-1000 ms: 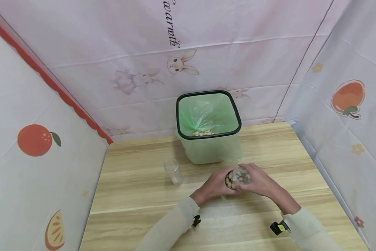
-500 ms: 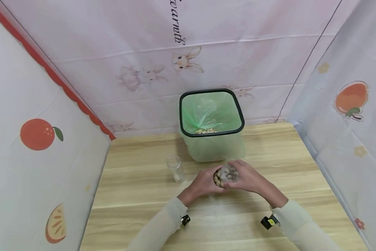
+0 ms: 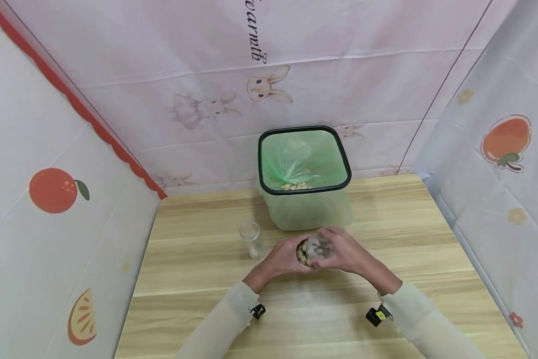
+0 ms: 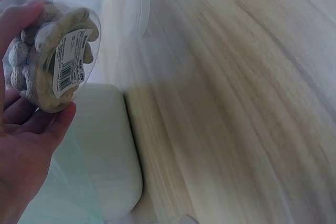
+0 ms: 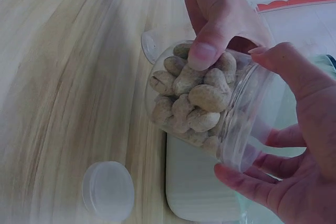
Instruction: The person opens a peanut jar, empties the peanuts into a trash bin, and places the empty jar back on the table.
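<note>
Both hands hold a clear plastic jar of unshelled peanuts, tilted above the table. My left hand grips its body, the thumb pressed against its side in the right wrist view. My right hand curls its fingers round the clear ribbed end of the jar. A printed barcode label shows on the jar's base in the left wrist view. Left of the hands, an empty clear jar stands upright. A round translucent lid lies on the table below the held jar.
Behind the hands stands a bin with a black rim and a pale green bag lining. Some peanuts lie inside it. The wooden table meets printed cloth walls at the back and both sides.
Both hands, with the peanut jar between them, have moved left towards the empty jar. The view has shifted slightly. The bin and the empty jar stay in place on the table.
</note>
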A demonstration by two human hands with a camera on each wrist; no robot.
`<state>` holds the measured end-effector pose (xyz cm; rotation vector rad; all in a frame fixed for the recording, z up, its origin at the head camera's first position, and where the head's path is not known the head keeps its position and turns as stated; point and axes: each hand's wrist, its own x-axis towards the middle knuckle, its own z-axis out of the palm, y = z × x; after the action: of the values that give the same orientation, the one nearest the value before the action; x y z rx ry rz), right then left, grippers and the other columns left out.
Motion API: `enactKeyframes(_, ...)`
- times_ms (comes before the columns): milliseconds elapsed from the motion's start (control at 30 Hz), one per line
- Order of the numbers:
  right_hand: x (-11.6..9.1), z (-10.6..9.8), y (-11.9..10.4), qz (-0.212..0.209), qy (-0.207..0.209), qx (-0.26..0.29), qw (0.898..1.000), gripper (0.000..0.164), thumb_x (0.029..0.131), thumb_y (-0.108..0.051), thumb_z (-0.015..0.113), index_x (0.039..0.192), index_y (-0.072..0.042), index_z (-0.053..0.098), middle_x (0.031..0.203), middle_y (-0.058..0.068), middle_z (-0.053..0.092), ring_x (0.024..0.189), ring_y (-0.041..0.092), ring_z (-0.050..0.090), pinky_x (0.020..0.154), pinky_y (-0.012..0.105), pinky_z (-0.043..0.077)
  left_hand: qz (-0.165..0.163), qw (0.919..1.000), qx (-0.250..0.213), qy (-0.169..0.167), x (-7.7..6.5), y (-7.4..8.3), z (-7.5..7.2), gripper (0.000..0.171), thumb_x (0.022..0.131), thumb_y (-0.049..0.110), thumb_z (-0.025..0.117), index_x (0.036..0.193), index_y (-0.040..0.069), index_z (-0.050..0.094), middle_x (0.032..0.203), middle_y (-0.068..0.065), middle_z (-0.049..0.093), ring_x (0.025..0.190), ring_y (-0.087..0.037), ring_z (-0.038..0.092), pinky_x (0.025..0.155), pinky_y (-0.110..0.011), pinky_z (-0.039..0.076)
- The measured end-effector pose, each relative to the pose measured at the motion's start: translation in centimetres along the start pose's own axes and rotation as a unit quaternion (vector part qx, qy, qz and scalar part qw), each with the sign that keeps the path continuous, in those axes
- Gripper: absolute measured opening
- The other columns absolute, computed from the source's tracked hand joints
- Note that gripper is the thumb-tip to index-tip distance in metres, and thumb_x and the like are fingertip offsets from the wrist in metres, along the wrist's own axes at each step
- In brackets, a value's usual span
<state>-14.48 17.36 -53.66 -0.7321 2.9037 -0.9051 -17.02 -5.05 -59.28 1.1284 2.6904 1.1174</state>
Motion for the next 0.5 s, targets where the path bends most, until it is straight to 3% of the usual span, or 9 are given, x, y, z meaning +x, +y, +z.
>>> enactKeyframes(267, -0.24, 0.2, -0.15, -0.054, 0.034, -0.016, 0.998, 0.075, 0.073, -0.039, 0.089, 0.131, 0.002, 0.065, 0.125, 0.021, 0.067, 0.109, 0.031, 0.066, 0.084, 0.043, 0.06, 0.045, 0.9988, 0.012, 0.016, -0.12, -0.1, -0.65, 0.084, 0.07, 0.038, 0.096, 0.142, 0.013, 0.06, 0.12, -0.002, 0.075, 0.101, -0.011, 0.07, 0.084, -0.022, 0.057)
enactKeyframes(500, -0.61, 0.82, 0.03, -0.088, 0.041, -0.017, 0.995, 0.074, 0.072, -0.032, 0.089, 0.132, 0.004, 0.065, 0.124, 0.018, 0.065, 0.108, 0.027, 0.064, 0.084, 0.04, 0.061, 0.061, 0.9977, 0.02, 0.019, -0.39, -0.28, -0.58, 0.082, 0.068, 0.04, 0.097, 0.138, 0.013, 0.063, 0.118, -0.001, 0.076, 0.1, -0.009, 0.071, 0.084, -0.02, 0.057)
